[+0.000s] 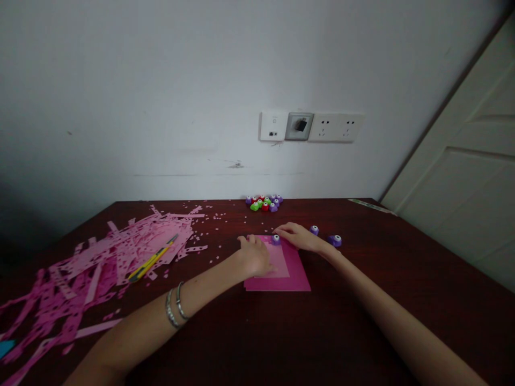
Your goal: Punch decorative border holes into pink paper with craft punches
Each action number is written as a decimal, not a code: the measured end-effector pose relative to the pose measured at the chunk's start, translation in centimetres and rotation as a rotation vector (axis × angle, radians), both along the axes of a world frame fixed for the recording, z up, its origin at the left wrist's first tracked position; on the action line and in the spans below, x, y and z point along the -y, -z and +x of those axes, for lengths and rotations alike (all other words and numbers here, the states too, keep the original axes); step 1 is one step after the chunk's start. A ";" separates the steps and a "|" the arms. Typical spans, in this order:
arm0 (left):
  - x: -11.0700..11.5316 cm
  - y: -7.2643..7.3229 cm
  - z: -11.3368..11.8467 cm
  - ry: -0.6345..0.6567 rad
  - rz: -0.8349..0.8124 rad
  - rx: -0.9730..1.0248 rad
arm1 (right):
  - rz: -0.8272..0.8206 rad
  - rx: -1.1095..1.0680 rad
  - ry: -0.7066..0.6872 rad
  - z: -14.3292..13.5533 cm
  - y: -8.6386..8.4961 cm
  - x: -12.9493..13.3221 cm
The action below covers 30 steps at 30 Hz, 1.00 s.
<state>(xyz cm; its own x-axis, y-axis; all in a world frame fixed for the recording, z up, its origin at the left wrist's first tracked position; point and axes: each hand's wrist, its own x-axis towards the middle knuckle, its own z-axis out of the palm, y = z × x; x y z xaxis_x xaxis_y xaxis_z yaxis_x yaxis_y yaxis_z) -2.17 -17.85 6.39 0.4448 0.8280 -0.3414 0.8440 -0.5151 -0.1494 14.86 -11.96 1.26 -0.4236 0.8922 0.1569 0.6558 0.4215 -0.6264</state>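
Note:
Dark pink sheets [300, 273] lie on the table, with a smaller light pink sheet [280, 262] on top. My left hand [255, 256] rests on the left part of the light sheet, fingers spread. At the upper right edge of the sheets is my right hand [296, 236], its fingers stretched toward a small purple punch [276, 239] that sits on the top of the light sheet. Whether the fingertips touch the punch is too small to tell. Two more purple punches, one nearer the wall [314, 230] and one farther right [335, 240], are beside my right hand.
Pink paper strips and scraps [92, 268] cover the table's left side, with a yellow cutter knife [153, 259] on them. Several coloured punches [265, 206] stand by the wall. A blue piece [6, 347] shows at the left edge. Sockets [336, 127] are on the wall.

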 end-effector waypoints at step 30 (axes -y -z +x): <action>-10.2 3.3 -2.3 -0.060 -0.604 0.921 | -0.679 -0.332 0.150 0.1 -1.2 1.0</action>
<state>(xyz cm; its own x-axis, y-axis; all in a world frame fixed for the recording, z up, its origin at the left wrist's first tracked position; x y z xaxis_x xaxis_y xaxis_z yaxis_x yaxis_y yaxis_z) -4.50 -7.62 3.13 0.7014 0.6654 -0.2555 0.5289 -0.2455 0.8124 14.99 -12.96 2.45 -0.3166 0.8825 -0.3479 0.4084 -0.2042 -0.8897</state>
